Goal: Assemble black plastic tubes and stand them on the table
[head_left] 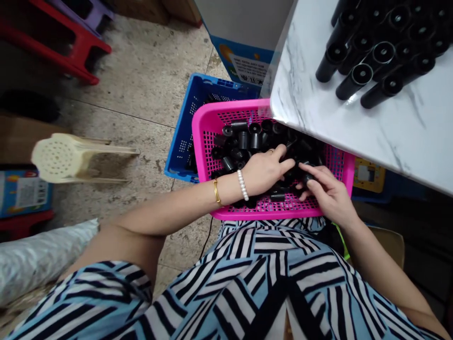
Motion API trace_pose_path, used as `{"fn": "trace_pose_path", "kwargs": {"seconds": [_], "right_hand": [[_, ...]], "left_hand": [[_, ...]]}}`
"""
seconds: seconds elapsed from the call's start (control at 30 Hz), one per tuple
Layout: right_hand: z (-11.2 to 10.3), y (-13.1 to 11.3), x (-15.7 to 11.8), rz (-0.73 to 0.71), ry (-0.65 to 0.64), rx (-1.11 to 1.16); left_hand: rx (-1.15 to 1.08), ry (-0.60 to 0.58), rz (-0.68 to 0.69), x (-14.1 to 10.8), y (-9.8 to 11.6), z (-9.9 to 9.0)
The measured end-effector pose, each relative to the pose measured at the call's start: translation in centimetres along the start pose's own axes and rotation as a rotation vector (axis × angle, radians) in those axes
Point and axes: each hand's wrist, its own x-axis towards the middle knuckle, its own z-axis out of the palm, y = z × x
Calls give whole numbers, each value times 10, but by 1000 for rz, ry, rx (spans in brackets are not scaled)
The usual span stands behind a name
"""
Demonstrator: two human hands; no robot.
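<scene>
A pink plastic basket (212, 113) rests against my lap, filled with short black plastic tubes (255, 137), some showing a round hole in the end. My left hand (264, 172), with a pearl bracelet at the wrist, reaches into the basket over the pile. Its fingers are bent around something dark that I cannot make out among the tubes. At the basket's right side, my right hand (329, 191) pinches a small black tube (307, 179) between thumb and fingers. The two hands' fingertips are close together.
Longer black tubes (361, 75) stand upright on a marble-patterned table (304, 89), whose corner overhangs the basket. A blue crate (180, 127) sits behind the basket. A cream stool (58, 158), a red stool (81, 52) and a printed carton (244, 61) are on the floor.
</scene>
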Motion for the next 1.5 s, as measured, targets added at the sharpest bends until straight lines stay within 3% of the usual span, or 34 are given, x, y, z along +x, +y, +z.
{"fn": "trace_pose_path", "kwargs": {"seconds": [0.1,0.23,0.43,0.67,0.77,0.83,0.93,0.97,1.2,1.3,1.5], "right_hand": [[-7,-6,-1,-12,-16,24],[-1,-11,-3,-35,132,132],[6,-22,-5,-189,251,-332],[30,-11,-11,-280,-34,-434],[24,-13,-8,-313,-133,-418],[12,-17,-2,-299,-18,-417],[-2,-21,14,-236,320,-516],[-3,-21,21,-215,348,-567],[24,-8,47,-83,163,-902],[24,-2,43,-133,32,-762],[7,0,38,-44,86,-282]], "left_hand": [[-327,112,9,-11,-3,0],[-594,203,49,-23,-1,0],[-571,239,121,-25,1,5],[-525,171,45,-30,12,14],[-543,131,25,-32,15,13],[-573,157,36,-31,13,9],[-698,236,4,-26,7,0],[-746,255,-32,-25,5,-4],[-1005,325,-199,-22,-1,-11],[-978,383,-228,-23,-4,-9],[-808,422,-107,-20,-6,-10]]}}
